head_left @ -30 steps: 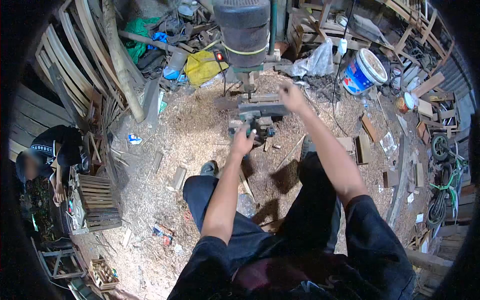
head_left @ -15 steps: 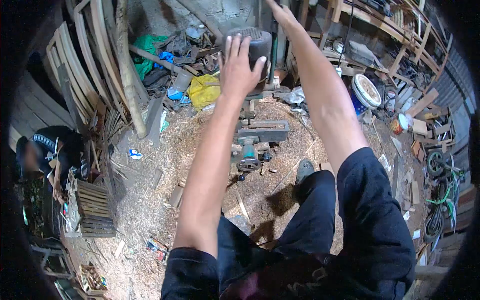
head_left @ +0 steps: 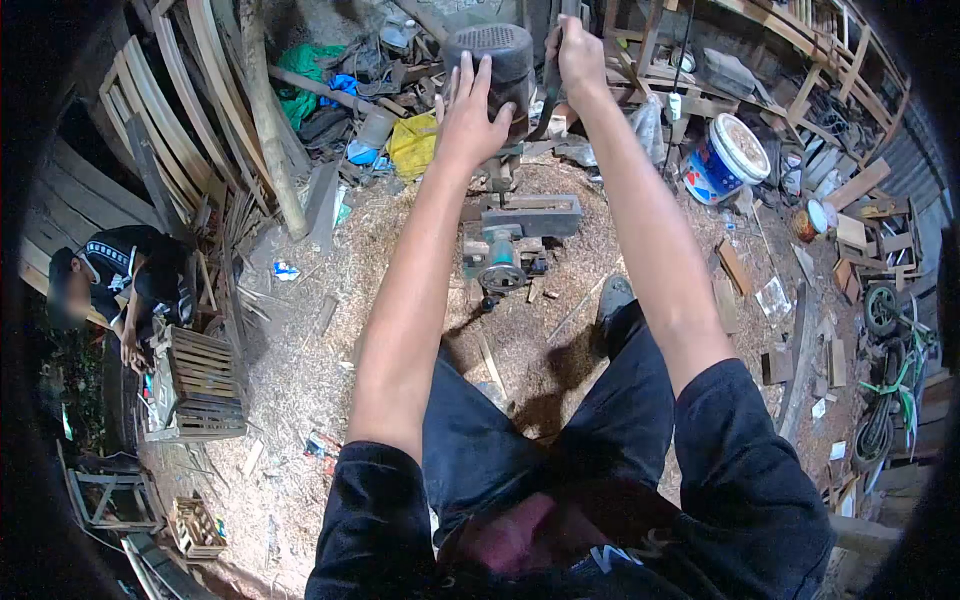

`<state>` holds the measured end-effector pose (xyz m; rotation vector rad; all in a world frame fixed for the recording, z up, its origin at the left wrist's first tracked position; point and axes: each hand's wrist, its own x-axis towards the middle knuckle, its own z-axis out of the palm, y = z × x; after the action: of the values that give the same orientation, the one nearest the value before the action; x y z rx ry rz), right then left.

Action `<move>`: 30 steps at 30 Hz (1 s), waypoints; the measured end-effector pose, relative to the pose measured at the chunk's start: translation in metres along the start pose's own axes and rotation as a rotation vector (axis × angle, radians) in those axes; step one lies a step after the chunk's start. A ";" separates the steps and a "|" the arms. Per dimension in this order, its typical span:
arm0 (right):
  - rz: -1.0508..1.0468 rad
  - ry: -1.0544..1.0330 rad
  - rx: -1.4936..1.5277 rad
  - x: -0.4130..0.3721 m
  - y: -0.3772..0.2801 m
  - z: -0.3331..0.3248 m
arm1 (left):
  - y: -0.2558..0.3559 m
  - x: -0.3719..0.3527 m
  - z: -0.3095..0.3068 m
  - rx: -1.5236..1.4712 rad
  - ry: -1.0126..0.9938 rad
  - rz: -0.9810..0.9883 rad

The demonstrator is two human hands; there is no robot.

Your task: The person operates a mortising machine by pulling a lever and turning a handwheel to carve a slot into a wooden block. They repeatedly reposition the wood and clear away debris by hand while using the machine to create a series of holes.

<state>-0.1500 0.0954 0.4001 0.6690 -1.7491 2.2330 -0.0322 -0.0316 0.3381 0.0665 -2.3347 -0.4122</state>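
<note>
My left hand (head_left: 474, 118) lies with its fingers stretched out against the side of a dark, round motor housing (head_left: 503, 62) with a vented top. My right hand (head_left: 580, 60) is closed around a dark lever (head_left: 549, 100) just right of the housing. Below the motor, a vise (head_left: 530, 216) with a flat grey jaw is mounted on the machine. A handwheel (head_left: 501, 277) and a small black knob (head_left: 488, 304) stick out toward me at its front. What the vise holds, if anything, I cannot make out.
Wood shavings (head_left: 390, 290) cover the floor. A white-and-blue bucket (head_left: 712, 185) stands at the right, near wood offcuts and a small green bicycle (head_left: 890, 375). Curved wooden pieces (head_left: 165, 130) lean at the left. Another person (head_left: 125, 280) sits beside a slatted crate (head_left: 205, 375).
My right hand has come down with the lever, from the top edge to beside the motor. My left hand stays on the housing. The whole view has shifted slightly.
</note>
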 end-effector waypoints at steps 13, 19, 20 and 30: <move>-0.196 -0.067 0.048 -0.180 0.069 -0.058 | -0.033 -0.150 0.045 -0.072 -0.327 -0.209; -0.188 -0.124 -0.017 -0.275 0.110 -0.089 | -0.034 -0.189 0.048 -0.205 -0.370 -0.326; -0.233 -0.174 -0.180 -0.296 0.128 -0.101 | -0.039 -0.196 0.054 -0.233 -0.373 -0.335; -0.260 -0.449 -0.625 -0.357 0.184 -0.139 | -0.062 -0.272 0.088 -0.377 -0.410 -0.367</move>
<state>0.0494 0.2158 0.0444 1.2043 -2.2392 1.3120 0.0973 -0.0202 0.0765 0.2502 -2.5988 -1.1339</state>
